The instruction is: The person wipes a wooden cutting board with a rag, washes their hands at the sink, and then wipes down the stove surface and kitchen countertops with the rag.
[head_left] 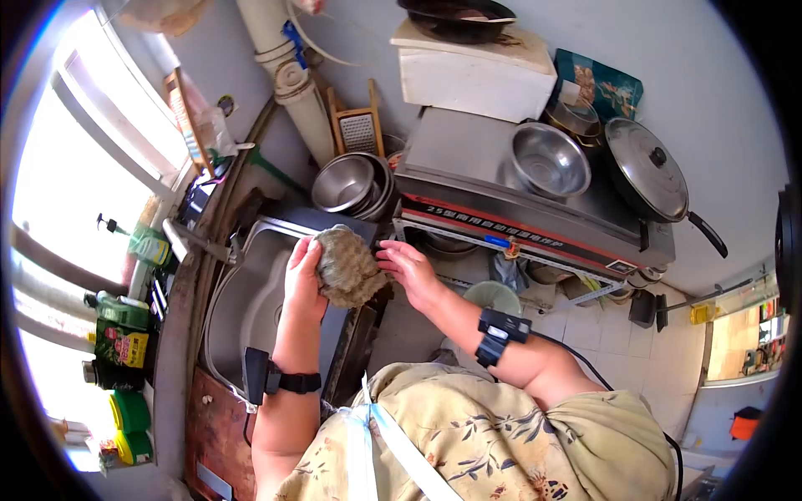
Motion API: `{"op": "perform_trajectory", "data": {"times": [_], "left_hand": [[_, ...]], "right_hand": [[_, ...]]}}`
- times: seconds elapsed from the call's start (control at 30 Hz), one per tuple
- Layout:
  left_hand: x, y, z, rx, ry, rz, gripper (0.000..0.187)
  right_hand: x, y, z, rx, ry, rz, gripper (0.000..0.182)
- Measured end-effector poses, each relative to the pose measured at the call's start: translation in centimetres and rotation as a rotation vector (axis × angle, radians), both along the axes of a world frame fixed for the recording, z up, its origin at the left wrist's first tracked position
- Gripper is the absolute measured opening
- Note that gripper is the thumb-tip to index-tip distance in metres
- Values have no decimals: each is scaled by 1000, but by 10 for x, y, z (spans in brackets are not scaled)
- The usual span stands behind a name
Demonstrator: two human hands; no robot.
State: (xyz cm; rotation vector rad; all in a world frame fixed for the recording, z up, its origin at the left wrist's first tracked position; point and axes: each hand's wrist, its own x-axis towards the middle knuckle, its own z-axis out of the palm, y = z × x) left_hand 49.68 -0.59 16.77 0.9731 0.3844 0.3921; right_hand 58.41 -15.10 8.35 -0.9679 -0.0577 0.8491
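Observation:
My left hand point(304, 282) grips a rough, fibrous grey-brown clump point(348, 265) by its left side, thumb against its edge. It looks like a matted scrubbing pad, though its exact kind cannot be made out. My right hand point(411, 271) is at the clump's right side, fingers stretched out and a little apart. Whether those fingertips touch it is hard to tell. Both hands are raised in front of my body, beside the right rim of the steel sink point(224, 288).
Stacked metal bowls point(344, 184) stand behind the sink. A steel counter unit point(468, 159) holds a metal bowl point(550, 160) and a lidded pan point(653, 167). Bottles point(122, 311) line the windowsill at left. A pale green bucket point(493, 298) sits low at right.

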Motion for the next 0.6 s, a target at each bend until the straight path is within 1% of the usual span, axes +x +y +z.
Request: {"op": "perform_trajectory", "data": {"times": [0.07,0.1,0.17,0.23,0.27,0.3,0.33,0.37,0.4,0.43,0.47,0.5,0.53,0.57,0.6], "left_hand": [[28,-26,7,38,28,-66,11],[40,-36,2,73,34,-171,13],[61,-76,10,21,51,-291,13],[79,-113,11,-71,55,-392,14],[85,-127,10,-94,56,-482,15],[89,-138,11,-116,58,-563,17],[93,-146,15,-42,118,-646,18],[99,-150,17,57,170,-766,24],[106,-157,21,203,168,-803,29],[113,-165,23,348,164,-838,34],[122,-164,15,626,141,-872,45],[127,-169,25,760,225,-872,45],[135,-170,24,982,184,-815,43],[143,-168,19,1200,139,-748,41],[152,-169,13,1083,126,-731,38]], "right_hand": [[8,-29,8,49,-79,-60,32],[9,-35,6,5,-125,-86,32],[11,-53,19,203,93,-39,35],[17,-66,24,429,350,-45,37],[18,-79,27,473,343,-59,39],[26,-90,10,480,342,-72,39],[38,-99,1,780,313,112,39],[38,-109,-7,774,285,80,38],[38,-120,6,768,257,49,38],[40,-127,4,772,255,38,38],[38,-133,1,703,369,-43,43],[38,-140,2,633,480,-126,47],[38,-151,9,663,547,-113,59],[38,-162,7,666,545,-125,59],[37,-174,6,712,521,-142,63]]}}
